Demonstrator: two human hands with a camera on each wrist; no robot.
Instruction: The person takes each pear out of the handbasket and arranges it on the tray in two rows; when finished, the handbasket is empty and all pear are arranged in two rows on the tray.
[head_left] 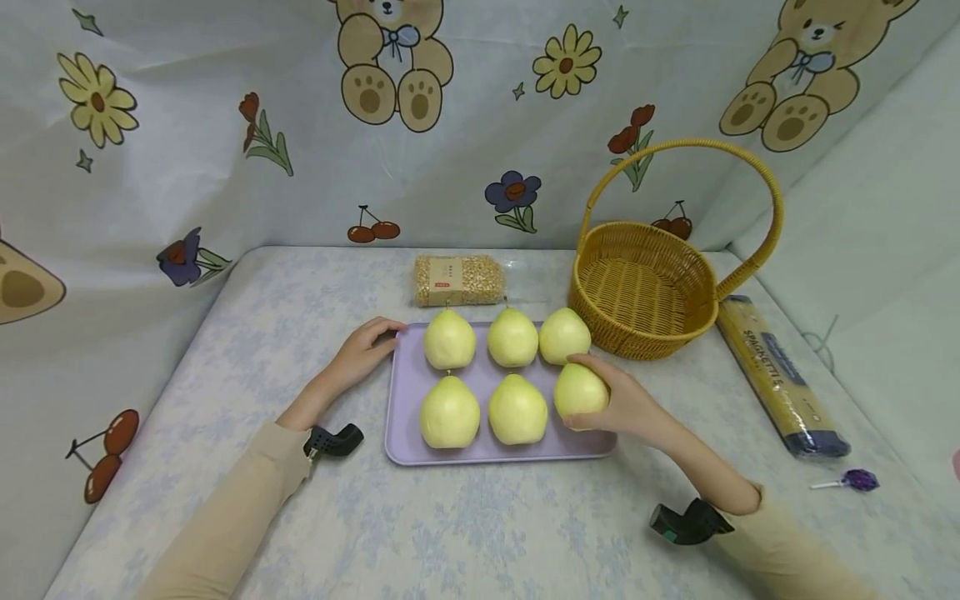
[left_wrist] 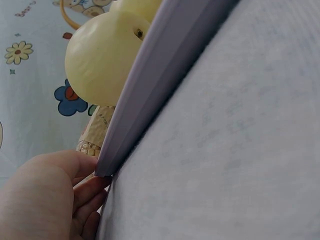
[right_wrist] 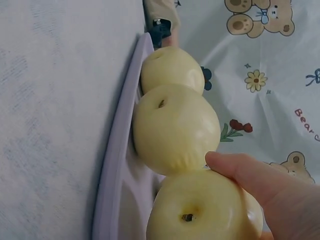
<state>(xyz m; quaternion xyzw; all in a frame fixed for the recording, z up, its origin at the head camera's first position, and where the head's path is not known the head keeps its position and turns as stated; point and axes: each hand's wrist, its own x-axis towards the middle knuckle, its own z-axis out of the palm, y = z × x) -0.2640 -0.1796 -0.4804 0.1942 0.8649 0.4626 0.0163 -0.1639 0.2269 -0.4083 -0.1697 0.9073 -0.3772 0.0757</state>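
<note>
A lilac tray point(head_left: 405, 454) lies on the table with several pale yellow-green pears point(head_left: 450, 412) in two rows. My left hand point(head_left: 360, 354) is at the tray's far left corner. In the left wrist view, the thumb and fingers of that hand point(left_wrist: 47, 192) pinch the tray's corner point(left_wrist: 125, 112). At the tray's right end, my right hand point(head_left: 626, 400) grips the near right pear point(head_left: 580, 390), thumb on the near side and fingers on the far side. The right wrist view shows this pear point(right_wrist: 190, 200) close to its neighbour point(right_wrist: 175, 127). The underside of the held pear is hidden.
A wicker basket point(head_left: 705, 283) with a tall handle stands behind the tray's right end. Behind the pears lies a bag of yellow grains point(head_left: 480, 279). To the right are a spaghetti packet point(head_left: 780, 375) and a lollipop point(head_left: 858, 480). A patterned cloth point(head_left: 450, 183) hangs at the back.
</note>
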